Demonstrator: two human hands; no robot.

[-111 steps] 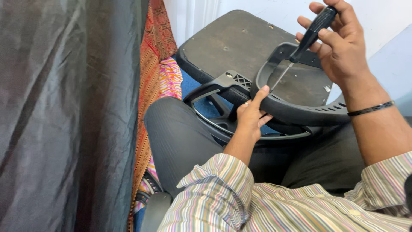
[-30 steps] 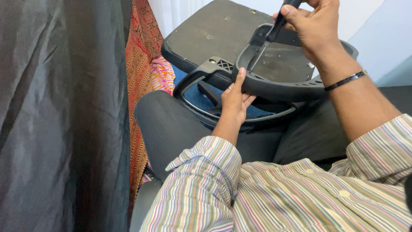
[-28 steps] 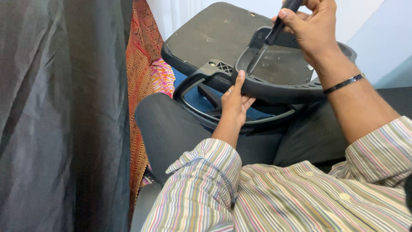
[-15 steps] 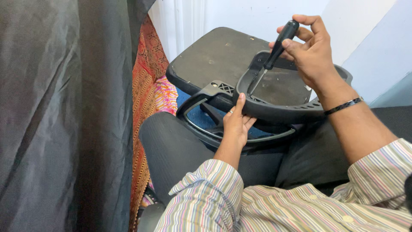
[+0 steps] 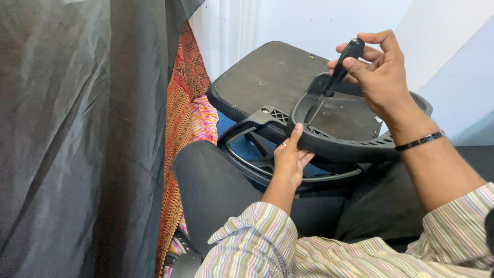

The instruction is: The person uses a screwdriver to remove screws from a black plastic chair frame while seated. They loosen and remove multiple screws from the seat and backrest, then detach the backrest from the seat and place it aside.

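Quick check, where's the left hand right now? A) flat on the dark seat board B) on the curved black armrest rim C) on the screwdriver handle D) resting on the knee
B: the left hand grips the curved black armrest rim with its thumb up along the edge, while the right hand holds the screwdriver by its black handle.

- Your view is lit by soft, even daylight; the white wall (image 5: pixel 319 20) at the top is the brightest part, close to washed out.
- The dark curtain (image 5: pixel 67 139) on your left carries a dull sheen along its folds.
- Shadows are faint: one under the armrest (image 5: pixel 339 146), and your lap is dark there.
- Focus is sharp on the screwdriver (image 5: pixel 337 77); your shirt (image 5: pixel 288 252) at the bottom edge is slightly soft.
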